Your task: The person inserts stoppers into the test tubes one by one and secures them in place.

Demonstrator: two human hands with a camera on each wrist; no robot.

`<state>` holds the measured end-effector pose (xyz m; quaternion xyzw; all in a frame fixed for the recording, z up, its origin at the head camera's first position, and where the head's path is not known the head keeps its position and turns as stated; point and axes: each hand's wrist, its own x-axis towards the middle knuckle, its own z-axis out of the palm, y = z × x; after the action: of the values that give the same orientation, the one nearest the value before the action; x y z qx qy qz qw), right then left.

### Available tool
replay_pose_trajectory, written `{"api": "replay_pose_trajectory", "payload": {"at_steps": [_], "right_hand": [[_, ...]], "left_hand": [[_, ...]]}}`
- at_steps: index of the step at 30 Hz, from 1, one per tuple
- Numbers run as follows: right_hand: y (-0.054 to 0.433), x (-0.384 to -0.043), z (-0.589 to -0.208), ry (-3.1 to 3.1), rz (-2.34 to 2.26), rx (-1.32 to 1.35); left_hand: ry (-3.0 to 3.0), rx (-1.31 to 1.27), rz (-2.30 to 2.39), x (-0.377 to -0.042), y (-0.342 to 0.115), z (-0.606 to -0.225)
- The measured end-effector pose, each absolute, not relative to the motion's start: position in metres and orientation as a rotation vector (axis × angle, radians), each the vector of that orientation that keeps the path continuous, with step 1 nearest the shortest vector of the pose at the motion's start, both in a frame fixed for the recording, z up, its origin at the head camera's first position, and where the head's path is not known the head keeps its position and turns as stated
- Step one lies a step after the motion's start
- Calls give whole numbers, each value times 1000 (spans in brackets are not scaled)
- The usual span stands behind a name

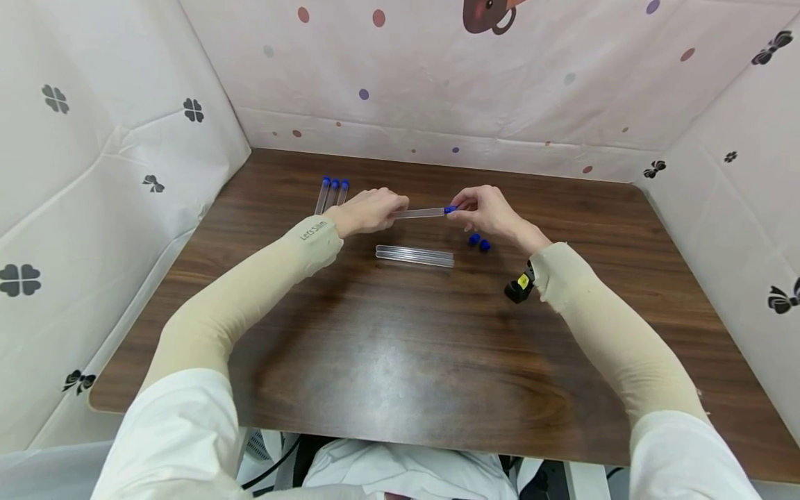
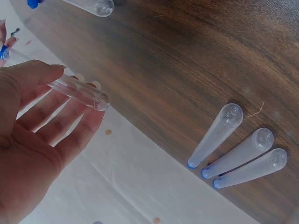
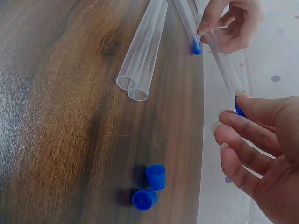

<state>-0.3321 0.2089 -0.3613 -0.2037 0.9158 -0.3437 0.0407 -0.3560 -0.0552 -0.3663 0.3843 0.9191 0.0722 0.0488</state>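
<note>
My left hand point(image 1: 375, 210) grips a clear plastic test tube point(image 1: 420, 213) near its rounded end, thumb on one side and fingers on the other. At the tube's other end my right hand point(image 1: 490, 210) pinches a blue cap point(image 1: 450, 209) between thumb and finger, the cap right at the tube's mouth. The tube is held level above the table. Two uncapped tubes point(image 3: 142, 51) lie side by side nearer the body. Two loose blue caps point(image 3: 155, 176) sit on the table below my right hand.
Several capped tubes point(image 2: 215, 135) lie in a row at the back left, beside my left hand. The brown wooden table point(image 1: 387, 361) meets patterned white sheeting point(image 1: 437, 83) at the back and sides. A black wrist camera point(image 1: 519, 288) hangs under my right wrist.
</note>
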Motion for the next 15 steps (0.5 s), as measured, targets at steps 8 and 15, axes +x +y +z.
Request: {"api": "replay_pose_trajectory", "payload": {"at_steps": [8,15], "right_hand": [[207,-332,-360,2796,-1053,-617],[205,-331,-360,2778,-1062,-614]], "left_hand": [[2807,1168,228,-357,-55,-367],[2794,1177,246,-356,-53,-366]]}}
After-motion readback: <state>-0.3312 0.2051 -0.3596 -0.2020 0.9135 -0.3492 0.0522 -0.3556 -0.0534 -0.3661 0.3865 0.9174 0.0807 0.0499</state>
